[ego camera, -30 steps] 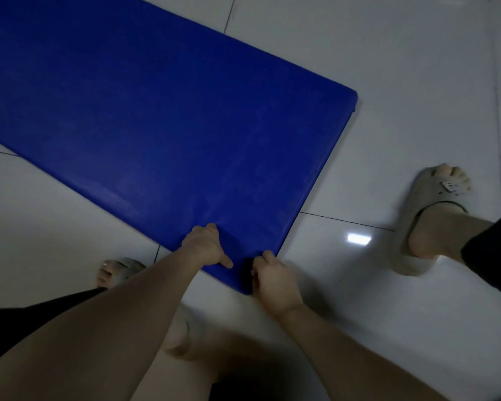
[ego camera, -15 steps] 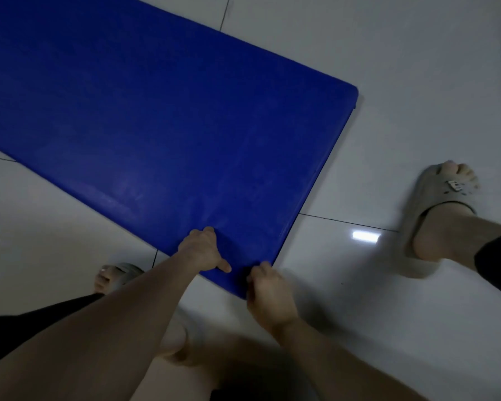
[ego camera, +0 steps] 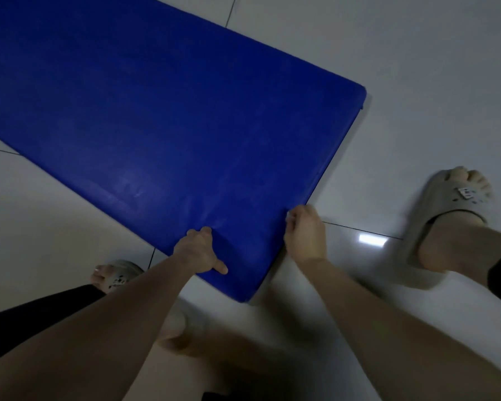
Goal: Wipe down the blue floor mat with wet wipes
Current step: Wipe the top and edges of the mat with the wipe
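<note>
Left fingers (ego camera: 198, 233) curled down into the blue floor mat (ego camera: 156, 111) just inside its near long edge, thumb laid out flat on top; the cover creases around them, so that's a real grip, not a resting touch. Right fingers (ego camera: 294, 217) curled round the short end edge, a little way up from the near corner; tips are blurred but it reads as gripping too. Left hand (ego camera: 201, 251) knuckles-up, wrist straight; right hand (ego camera: 304, 235) turned side-on to the edge. Both forearms reach down and forward, near parallel, with the mat's near corner between them. Mat lies flat on the tiled floor (ego camera: 388, 53), long axis diagonal, far end out of view top left. Feet in grey slippers (ego camera: 446, 204) either side of that corner. No wet wipes visible anywhere. My read: mat is being positioned, wiping not started. Next move needs at least one hand released and a wipe fetched from out of view, then strokes from this corner outward.
</note>
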A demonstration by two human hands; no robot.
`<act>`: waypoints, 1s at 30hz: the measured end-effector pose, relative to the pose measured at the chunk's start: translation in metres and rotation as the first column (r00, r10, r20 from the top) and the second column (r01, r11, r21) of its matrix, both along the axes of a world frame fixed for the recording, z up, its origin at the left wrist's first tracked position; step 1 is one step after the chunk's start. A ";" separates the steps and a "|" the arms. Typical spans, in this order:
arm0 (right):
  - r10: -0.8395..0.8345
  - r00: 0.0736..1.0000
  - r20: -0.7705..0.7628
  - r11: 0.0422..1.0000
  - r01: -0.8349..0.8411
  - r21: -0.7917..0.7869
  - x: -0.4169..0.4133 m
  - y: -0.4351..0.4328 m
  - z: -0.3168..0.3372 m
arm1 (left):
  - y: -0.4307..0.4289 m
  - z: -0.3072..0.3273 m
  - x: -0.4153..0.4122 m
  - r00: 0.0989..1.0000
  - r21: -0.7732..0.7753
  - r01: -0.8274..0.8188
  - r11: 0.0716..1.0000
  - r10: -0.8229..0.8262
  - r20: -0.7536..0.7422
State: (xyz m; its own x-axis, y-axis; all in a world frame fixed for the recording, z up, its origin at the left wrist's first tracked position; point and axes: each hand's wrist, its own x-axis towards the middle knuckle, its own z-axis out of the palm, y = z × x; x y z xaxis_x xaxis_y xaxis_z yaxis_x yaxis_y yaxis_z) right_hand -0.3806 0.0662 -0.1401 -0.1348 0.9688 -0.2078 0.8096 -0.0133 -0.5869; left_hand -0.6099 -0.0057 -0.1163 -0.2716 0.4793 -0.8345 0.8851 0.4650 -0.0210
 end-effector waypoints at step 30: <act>0.788 0.614 0.044 0.615 -0.788 -0.031 0.011 -0.053 0.008 | 0.035 0.026 0.001 0.977 -0.090 0.202 0.975 -0.207 -0.044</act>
